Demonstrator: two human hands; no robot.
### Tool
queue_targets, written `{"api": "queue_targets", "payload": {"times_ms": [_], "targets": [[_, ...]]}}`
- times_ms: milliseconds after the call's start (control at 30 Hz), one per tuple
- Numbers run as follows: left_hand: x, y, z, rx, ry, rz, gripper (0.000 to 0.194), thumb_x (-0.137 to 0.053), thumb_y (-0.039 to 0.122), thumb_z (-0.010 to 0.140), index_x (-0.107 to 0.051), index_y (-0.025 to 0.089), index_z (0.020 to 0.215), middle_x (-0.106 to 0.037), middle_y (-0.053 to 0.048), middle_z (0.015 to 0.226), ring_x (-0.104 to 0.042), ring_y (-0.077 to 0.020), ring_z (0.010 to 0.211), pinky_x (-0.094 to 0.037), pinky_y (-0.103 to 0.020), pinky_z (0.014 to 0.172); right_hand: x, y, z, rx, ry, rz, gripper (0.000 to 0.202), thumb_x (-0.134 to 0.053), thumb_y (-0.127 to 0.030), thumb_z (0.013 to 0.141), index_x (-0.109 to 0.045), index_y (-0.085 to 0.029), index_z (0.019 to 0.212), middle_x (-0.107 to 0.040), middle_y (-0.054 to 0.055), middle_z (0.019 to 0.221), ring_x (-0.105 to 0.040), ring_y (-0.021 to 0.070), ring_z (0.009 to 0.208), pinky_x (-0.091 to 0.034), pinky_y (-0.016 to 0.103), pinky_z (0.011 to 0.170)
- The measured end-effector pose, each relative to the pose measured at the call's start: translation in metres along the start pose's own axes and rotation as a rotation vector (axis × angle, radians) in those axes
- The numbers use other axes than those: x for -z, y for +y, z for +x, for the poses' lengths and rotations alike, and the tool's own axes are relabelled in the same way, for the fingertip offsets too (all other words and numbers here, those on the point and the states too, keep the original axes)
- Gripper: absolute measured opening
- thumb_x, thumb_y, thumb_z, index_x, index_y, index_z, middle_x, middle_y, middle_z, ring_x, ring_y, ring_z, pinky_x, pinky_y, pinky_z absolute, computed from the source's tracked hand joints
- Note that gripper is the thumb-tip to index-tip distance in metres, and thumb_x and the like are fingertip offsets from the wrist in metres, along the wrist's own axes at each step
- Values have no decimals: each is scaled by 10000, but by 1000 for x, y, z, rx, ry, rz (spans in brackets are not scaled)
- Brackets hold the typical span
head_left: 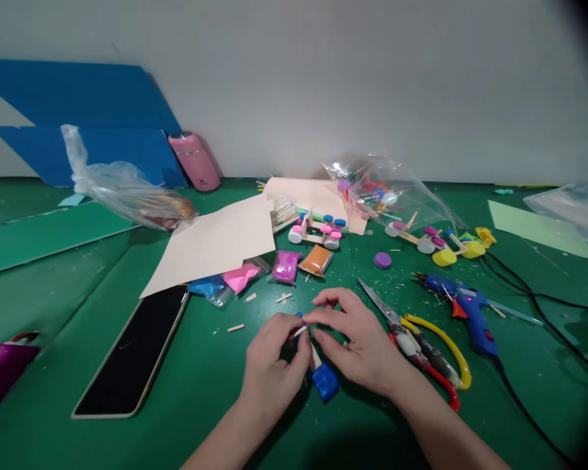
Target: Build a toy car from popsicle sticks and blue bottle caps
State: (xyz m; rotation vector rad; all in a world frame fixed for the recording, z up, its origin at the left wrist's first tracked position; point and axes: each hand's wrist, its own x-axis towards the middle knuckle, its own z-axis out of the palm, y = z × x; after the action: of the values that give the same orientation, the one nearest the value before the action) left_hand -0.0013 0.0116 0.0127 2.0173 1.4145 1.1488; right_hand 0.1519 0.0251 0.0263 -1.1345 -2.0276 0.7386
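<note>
My left hand [277, 359] pinches a short pale wooden stick [300, 331] between thumb and forefinger, above the green table. Close on its right, my right hand [355, 336] has its fingers curved and parted, with the forefinger tip at the stick's upper end. Partly hidden behind the fingers is a small blue piece. Just below the hands lies a blue block [325, 381] with a pale wooden strip [315, 356] running up from it towards the fingers. Whether the pinched stick touches the blue piece is hard to make out.
Scissors [379, 301], yellow-handled pliers [463, 362] and a blue glue gun [470, 307] with a black cord lie right. A phone [134, 356] lies left. Behind are clay packets [287, 266], small wheeled models [316, 232], paper [215, 238] and a pink bottle [196, 162].
</note>
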Motion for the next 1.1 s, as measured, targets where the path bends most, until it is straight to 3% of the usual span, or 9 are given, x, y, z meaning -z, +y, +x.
{"api": "queue_targets", "payload": {"times_ms": [200,433,767,1100], "targets": [[1,-1,-1,-12,-16,16,85,-492,115,750,-559,165,737,-574,-15,638,-524,-128,572,-450,-241,537,5,2,7,117,-76,-233,237,-480,-215,830,-639,-234,1004,-532,92,1083,-468,232,967,-400,388,789],[1,-2,1,-26,-30,-3,88,-497,116,761,-569,158,733,-573,-22,645,-518,-127,583,-451,-246,550,6,7,7,123,-71,-261,222,-472,-227,843,-641,-233,986,-545,85,1073,-476,224,962,-411,378,780],[0,-5,1,-40,-37,-17,82,-508,93,759,-568,134,721,-556,-30,645,-507,-125,586,-437,-237,548,-2,11,3,122,14,-175,205,-487,-210,839,-642,-220,973,-547,87,1035,-484,210,960,-434,366,786],[2,-2,3,-38,-61,-37,105,-496,99,769,-556,146,696,-552,-28,649,-509,-127,597,-435,-236,560,-4,3,4,-76,64,113,263,-488,-139,808,-599,-211,1036,-520,78,1069,-494,185,1027,-417,345,887]]}}
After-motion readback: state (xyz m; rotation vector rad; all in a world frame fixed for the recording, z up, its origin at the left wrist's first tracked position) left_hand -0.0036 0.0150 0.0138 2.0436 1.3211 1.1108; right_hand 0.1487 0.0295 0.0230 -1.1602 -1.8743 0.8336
